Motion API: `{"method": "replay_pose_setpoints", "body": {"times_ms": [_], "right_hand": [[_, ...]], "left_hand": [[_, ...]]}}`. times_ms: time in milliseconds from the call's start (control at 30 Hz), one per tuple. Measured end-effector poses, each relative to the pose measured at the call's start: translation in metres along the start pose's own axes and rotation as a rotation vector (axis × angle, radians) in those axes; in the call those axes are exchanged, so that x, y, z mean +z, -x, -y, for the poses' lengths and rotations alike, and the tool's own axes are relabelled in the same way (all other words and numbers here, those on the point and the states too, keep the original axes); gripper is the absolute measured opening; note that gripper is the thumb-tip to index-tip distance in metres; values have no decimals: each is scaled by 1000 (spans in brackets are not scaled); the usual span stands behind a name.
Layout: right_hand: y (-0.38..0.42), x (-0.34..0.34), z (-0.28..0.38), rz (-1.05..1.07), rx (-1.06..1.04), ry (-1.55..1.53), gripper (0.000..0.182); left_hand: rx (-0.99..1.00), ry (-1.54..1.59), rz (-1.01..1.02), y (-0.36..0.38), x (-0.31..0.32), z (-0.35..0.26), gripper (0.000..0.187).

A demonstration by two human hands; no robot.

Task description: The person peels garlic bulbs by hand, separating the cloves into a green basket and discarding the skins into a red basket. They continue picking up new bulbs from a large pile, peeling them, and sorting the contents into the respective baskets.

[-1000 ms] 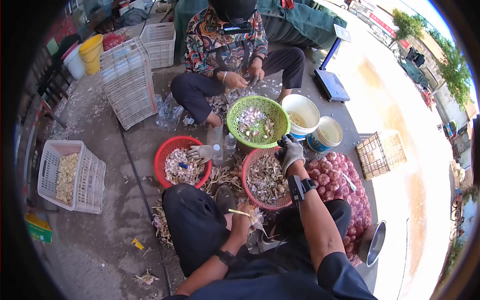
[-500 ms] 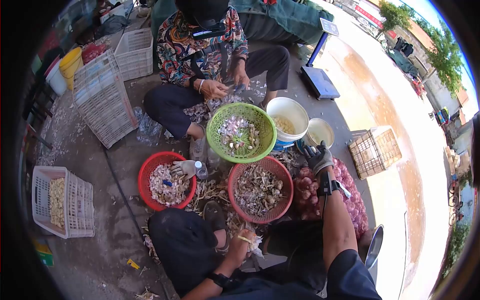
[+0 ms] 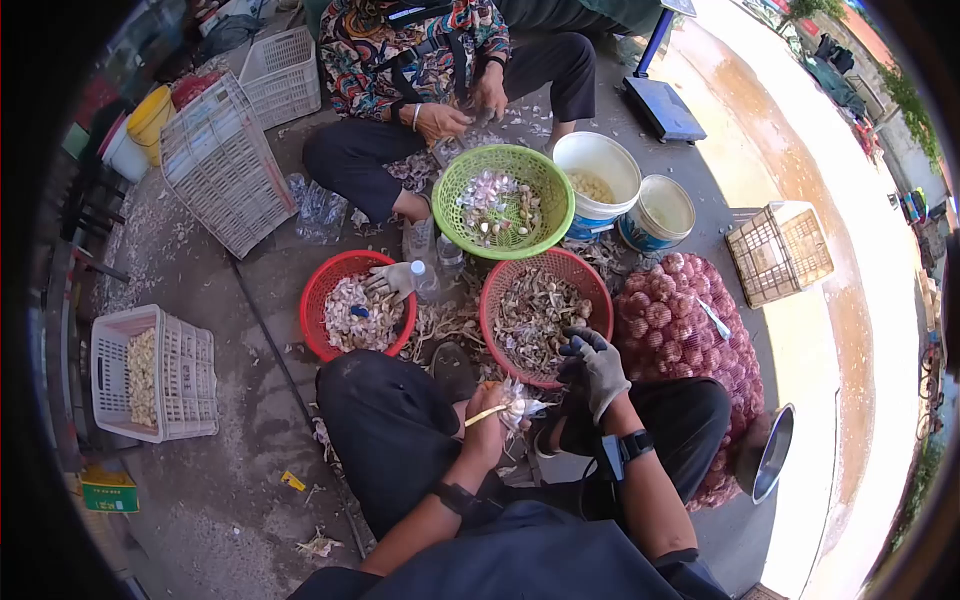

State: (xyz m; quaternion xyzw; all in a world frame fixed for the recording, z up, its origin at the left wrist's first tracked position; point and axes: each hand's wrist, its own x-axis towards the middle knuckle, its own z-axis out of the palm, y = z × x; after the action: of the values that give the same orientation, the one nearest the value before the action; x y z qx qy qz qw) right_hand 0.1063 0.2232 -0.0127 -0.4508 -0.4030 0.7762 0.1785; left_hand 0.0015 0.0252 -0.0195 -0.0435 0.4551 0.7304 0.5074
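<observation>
My bare left hand (image 3: 487, 420) is closed around a garlic bulb (image 3: 515, 405) with loosened, papery white skin. A thin yellow strip sticks out across its fingers. My right hand (image 3: 598, 372), in a grey glove with dark fingertips, hovers at the near right rim of the pink basket (image 3: 484, 335), its fingers bent and a little apart, with nothing visible in them. The pink basket contains garlic skins and dry scraps. Behind it, a green basket (image 3: 563, 225) bears garlic cloves and bulbs. To the left, a red basket (image 3: 310, 318) carries garlic pieces, with a grey glove (image 3: 392, 281) on top.
A net sack of garlic (image 3: 690, 340) lies at my right, with a metal bowl (image 3: 770, 455) beside it. Two white buckets, one taller (image 3: 598, 150) and one shorter (image 3: 660, 210), stand behind. Another person (image 3: 415, 70) sits opposite. A white crate (image 3: 190, 385) of cloves stands left.
My right hand has drawn back from the smaller bucket to the pink basket's near side. My left hand still grips the garlic bulb. The view has tilted down.
</observation>
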Motion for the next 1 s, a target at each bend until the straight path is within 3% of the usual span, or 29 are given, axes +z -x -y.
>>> {"method": "replay_pose_setpoints", "body": {"times_ms": [100, 133, 267, 400, 500, 700, 900, 1000], "right_hand": [[58, 25, -16, 129, -70, 140, 34], [75, 39, -15, 144, -180, 255, 34], [98, 54, -56, 175, -246, 404, 40], [104, 60, -65, 166, -375, 722, 38], [110, 64, -62, 169, -308, 765, 36], [119, 72, -63, 286, -253, 392, 29], [116, 71, -71, 323, -162, 274, 26], [119, 70, -66, 287, 0, 225, 22]], "left_hand": [[89, 41, 1, 2, -6, 4, 22], [87, 33, 3, 3, -11, 6, 21], [137, -81, -32, 6, -19, 11, 25], [277, -305, 13, 28, -8, -3, 25], [417, -585, 6, 34, -10, -6, 25], [592, -788, -21, 37, -17, -7, 27], [579, -850, -12, 43, -18, -11, 27], [561, -892, -3, 42, -20, -9, 26]]}}
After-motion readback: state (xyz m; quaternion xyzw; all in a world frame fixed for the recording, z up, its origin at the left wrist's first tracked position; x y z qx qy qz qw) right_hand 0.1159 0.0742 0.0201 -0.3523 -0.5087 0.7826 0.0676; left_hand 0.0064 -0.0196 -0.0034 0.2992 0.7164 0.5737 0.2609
